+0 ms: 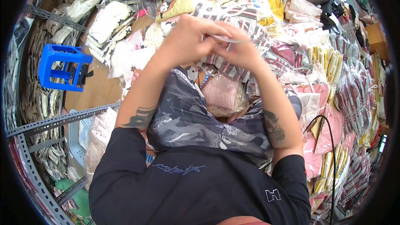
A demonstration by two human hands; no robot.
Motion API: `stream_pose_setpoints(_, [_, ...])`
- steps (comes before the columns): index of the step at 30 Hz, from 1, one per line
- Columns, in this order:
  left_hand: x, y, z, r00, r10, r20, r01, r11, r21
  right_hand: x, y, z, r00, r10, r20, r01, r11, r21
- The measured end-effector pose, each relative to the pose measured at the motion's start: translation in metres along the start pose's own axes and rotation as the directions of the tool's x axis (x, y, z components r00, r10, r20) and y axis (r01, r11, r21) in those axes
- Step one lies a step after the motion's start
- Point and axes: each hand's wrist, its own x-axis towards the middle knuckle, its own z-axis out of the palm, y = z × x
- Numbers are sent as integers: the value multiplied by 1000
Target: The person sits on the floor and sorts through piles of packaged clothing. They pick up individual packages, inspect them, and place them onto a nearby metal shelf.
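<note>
My left hand (195, 39) and my right hand (239, 48) meet above my lap, their fingertips close together and blurred by motion. Between the fingers is a thin whitish strip (232, 40), its right end lying across my right hand; its exact kind cannot be told. Beneath the hands lie striped fabric pieces (231, 65) in grey, white and dark red. A pink ribbed garment in clear plastic (220, 90) rests between my knees, beside a piece with a cartoon animal print (192, 72).
Bagged garments (109, 22) are heaped all around. A blue plastic stool (64, 67) stands at the left, above a perforated metal shelf rail (62, 120). Pink folded garments (331, 128) and a black cable (333, 162) are at the right.
</note>
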Motion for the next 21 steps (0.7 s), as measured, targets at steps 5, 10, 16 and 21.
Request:
stream_pose_setpoints(5, [6, 18, -7, 995, -99, 33, 101, 992, -75, -5, 5, 7, 1000, 15, -23, -14, 999, 35])
stream_pose_setpoints(10, [1, -26, 2, 1000, -30, -6, 31, 992, 120, -7, -1, 1, 984, -140, -111, 124, 982, -141])
stream_pose_setpoints(16, [-6, -25, 5, 941, -336, -37, 337, 940, 44, -4, 5, 3, 925, -176, -338, 158, 984, -80])
stream_pose_setpoints(21, [4, -12, 13, 886, -459, 67, 458, 889, 25, -9, -3, 1, 890, -220, -400, 220, 974, -45])
